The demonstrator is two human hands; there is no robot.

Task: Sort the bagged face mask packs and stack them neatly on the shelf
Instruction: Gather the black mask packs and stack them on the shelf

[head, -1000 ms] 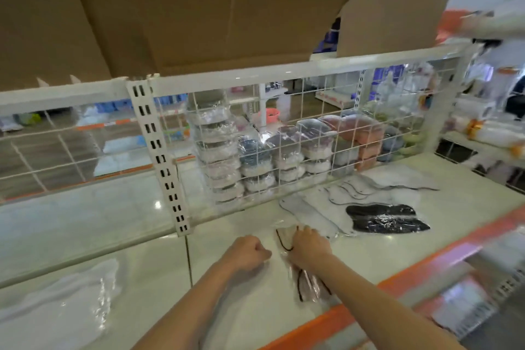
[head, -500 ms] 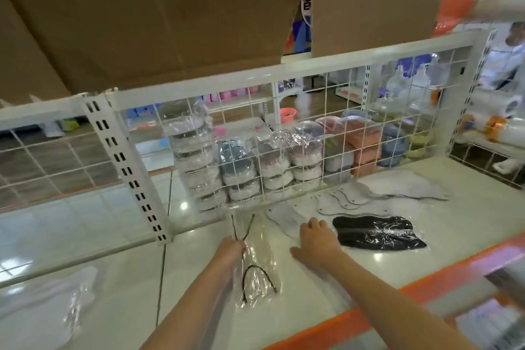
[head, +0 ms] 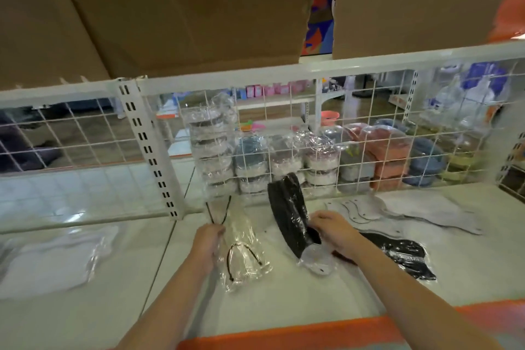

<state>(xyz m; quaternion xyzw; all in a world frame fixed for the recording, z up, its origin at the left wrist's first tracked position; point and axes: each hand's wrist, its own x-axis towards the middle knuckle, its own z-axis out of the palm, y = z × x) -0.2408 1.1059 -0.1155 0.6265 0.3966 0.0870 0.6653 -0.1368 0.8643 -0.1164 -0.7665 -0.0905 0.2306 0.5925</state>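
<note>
We are early in the sorting. Our left hand (head: 208, 237) grips a clear pack (head: 244, 253) mid-shelf (head: 468, 270); our right hand (head: 332, 229) pinches a black pack (head: 288, 216), lifting it on edge. More packs (head: 403, 214) lie loose toward the back edge, unstacked.

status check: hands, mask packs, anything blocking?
Left hand grips the clear bagged pack. Right hand holds the black mask pack tilted up off the shelf. White packs lie beyond, nothing blocking.
</note>
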